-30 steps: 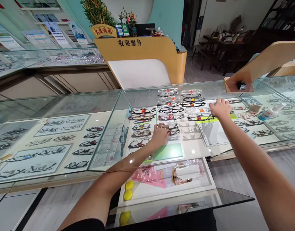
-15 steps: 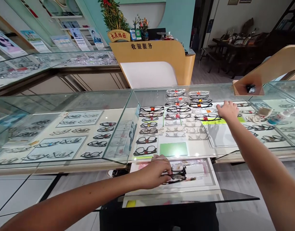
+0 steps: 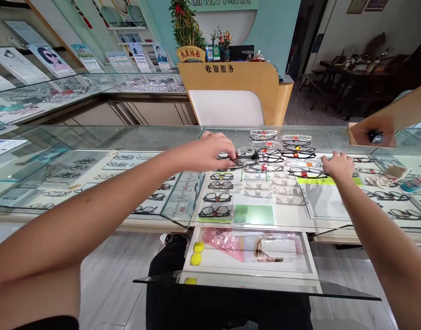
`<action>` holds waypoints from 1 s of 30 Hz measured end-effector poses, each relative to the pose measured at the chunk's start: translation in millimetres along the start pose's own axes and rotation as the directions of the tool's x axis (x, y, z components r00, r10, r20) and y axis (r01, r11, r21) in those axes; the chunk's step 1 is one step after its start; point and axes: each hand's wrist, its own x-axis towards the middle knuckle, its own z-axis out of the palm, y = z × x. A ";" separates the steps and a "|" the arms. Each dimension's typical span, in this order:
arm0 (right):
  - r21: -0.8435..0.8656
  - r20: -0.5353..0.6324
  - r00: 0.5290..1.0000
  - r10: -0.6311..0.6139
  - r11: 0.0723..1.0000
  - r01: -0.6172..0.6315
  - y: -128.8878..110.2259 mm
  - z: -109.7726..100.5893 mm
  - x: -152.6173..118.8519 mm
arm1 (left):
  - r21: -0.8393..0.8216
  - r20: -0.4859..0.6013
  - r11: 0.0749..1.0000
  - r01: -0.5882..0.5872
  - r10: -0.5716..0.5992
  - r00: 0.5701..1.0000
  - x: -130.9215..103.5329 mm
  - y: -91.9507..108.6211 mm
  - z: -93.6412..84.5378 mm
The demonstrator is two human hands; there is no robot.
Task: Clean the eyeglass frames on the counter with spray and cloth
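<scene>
Closed left grip on dark-framed glasses (image 3: 246, 159), pair now up over the counter.

Left hand (image 3: 213, 153) pinches the glasses by one side between thumb and fingers; lenses blurred, details lost. Half a second ago hand and glasses hung over the open drawer (image 3: 251, 269); now both are above the glass counter (image 3: 289, 211), beside the left-hand rows of frames. Whether the pair touches anything there, cannot tell. Drawer's pink packet (image 3: 224, 242) and yellow rounds (image 3: 195, 259) are uncovered again. Right hand (image 3: 339, 166) has stayed put on the counter, fingers spread, no object seen in it, just beside a red-tagged black pair (image 3: 308, 173). Judgement: the shift brings the held pair back among the laid-out frames, placement not yet made.
</scene>
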 end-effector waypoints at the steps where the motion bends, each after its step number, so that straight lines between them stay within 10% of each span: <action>1: -0.001 0.000 1.000 0.000 1.000 0.000 -0.1 -0.1 0.1 | 0.038 -0.038 0.999 0.019 -0.017 0.999 15.2 -20.4 2.0; 6: -0.013 -0.010 1.000 -0.003 1.000 0.003 -1.5 -1.3 -1.4 | 0.172 -0.150 0.977 0.127 -0.102 0.983 78.2 -106.0 32.6; 10: -0.015 0.000 1.000 -0.009 1.000 0.009 -3.0 -2.9 -2.9 | 0.190 -0.133 0.960 0.206 -0.183 0.974 107.2 -137.7 56.1; 30: -0.039 0.009 1.000 0.005 0.999 -0.004 -3.7 -1.7 -3.0 | 0.194 -0.011 0.948 0.253 -0.255 0.967 132.4 -156.5 75.1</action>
